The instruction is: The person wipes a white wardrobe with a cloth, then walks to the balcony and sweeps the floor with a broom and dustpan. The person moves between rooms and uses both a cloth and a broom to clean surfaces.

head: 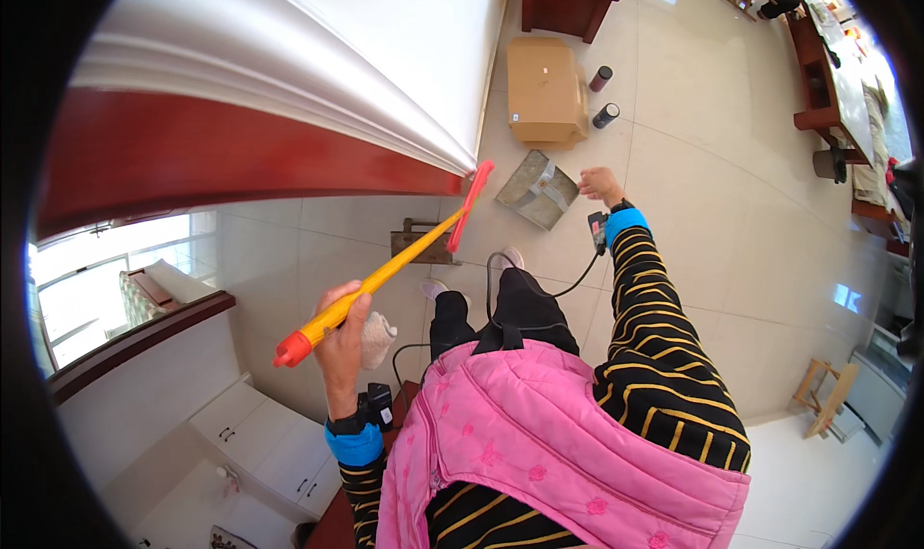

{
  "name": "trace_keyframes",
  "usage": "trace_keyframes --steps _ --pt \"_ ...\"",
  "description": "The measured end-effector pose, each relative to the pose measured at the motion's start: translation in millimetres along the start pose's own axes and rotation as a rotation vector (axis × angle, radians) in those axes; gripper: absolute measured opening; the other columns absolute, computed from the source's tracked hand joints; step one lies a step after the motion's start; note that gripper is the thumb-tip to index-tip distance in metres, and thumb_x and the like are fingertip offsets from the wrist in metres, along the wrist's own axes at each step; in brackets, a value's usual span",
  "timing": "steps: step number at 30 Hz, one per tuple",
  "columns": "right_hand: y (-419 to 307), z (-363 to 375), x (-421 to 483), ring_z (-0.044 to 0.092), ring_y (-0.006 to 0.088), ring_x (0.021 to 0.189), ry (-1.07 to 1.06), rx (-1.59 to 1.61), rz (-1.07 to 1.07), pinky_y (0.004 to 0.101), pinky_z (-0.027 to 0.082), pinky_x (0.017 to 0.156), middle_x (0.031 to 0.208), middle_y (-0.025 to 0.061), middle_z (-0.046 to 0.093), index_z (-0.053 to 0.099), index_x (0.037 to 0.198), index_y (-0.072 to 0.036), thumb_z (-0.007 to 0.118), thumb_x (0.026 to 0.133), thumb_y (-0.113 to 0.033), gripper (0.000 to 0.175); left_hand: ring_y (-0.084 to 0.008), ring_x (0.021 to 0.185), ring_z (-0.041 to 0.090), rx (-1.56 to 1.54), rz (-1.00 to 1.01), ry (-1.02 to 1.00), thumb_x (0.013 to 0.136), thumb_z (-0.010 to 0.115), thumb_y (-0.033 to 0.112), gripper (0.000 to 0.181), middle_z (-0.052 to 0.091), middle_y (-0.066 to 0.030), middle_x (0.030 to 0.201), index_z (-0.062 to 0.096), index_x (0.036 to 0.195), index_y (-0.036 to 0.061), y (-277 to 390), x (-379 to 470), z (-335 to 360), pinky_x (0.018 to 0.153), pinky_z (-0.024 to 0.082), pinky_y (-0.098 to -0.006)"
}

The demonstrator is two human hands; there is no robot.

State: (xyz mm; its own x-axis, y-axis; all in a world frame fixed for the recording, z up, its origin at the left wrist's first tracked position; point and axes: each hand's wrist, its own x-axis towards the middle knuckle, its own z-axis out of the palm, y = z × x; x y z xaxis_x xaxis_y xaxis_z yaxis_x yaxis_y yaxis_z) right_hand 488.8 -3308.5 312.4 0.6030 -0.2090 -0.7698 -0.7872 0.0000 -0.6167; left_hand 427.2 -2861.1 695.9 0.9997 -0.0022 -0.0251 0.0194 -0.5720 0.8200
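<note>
My left hand (345, 332) grips a yellow pole (393, 266) near its red end cap. At the far end of the pole is a narrow red crosspiece (469, 206), like a squeegee head, close to the corner of a white wall with a dark red base. A crumpled beige cloth (379, 341) shows beside my left fingers; whether they hold it, I cannot tell. My right hand (602, 185) is stretched forward with nothing visible in it, its fingers loosely bent. Below and left of it, a flat grey-green box (538, 189) with a silvery strip across it lies on the floor.
Ahead on the tiles are a cardboard box (545, 91), two dark cylinders (605, 115) and a red wooden table (570, 4). A small wooden stool (426, 246) is near my feet. Cables run from both wrists. At right stand a long table (830, 80) and a wooden stand (826, 397).
</note>
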Motion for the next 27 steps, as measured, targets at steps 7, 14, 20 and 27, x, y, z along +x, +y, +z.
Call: trace_keyframes --steps 7,14,20,27 --pt "50 49 47 0.059 0.0255 0.091 0.035 -0.280 -0.104 0.0357 0.045 0.078 0.106 0.0163 0.061 0.060 0.113 -0.007 0.056 0.082 -0.014 0.033 -0.0109 0.083 0.056 0.042 -0.081 -0.046 0.086 0.064 0.011 0.014 0.061 -0.0040 0.091 0.063 0.096 0.0004 -6 6 15 0.075 0.045 -0.0240" --pt "69 74 68 0.050 0.0294 0.117 0.082 -0.577 -0.373 0.0398 0.039 0.098 0.123 0.0182 0.056 0.052 0.123 -0.003 0.047 0.088 -0.034 0.047 -0.0107 0.080 0.055 0.126 -0.172 -0.046 0.087 0.063 0.012 0.014 0.060 -0.0038 0.089 0.063 0.095 0.0006 -6 3 12 0.073 0.044 -0.0238" --pt "64 92 76 0.051 0.0289 0.115 -0.006 -0.734 -0.386 0.0408 0.039 0.098 0.118 0.0142 0.059 0.055 0.118 -0.004 0.042 0.091 -0.023 0.036 -0.0130 0.079 0.058 0.222 -0.280 -0.052 0.084 0.065 0.014 0.016 0.064 -0.0063 0.086 0.065 0.091 0.0000 -22 -10 13 0.073 0.045 -0.0252" --pt "107 114 131 0.058 0.0305 0.104 -0.004 -0.727 -0.434 0.0432 0.045 0.090 0.109 0.0174 0.063 0.056 0.118 -0.004 0.054 0.084 -0.026 0.040 -0.0092 0.062 0.052 0.252 -0.298 -0.071 0.083 0.064 0.015 0.018 0.061 -0.0043 0.077 0.066 0.092 -0.0008 -33 -27 15 0.058 0.042 -0.0228"
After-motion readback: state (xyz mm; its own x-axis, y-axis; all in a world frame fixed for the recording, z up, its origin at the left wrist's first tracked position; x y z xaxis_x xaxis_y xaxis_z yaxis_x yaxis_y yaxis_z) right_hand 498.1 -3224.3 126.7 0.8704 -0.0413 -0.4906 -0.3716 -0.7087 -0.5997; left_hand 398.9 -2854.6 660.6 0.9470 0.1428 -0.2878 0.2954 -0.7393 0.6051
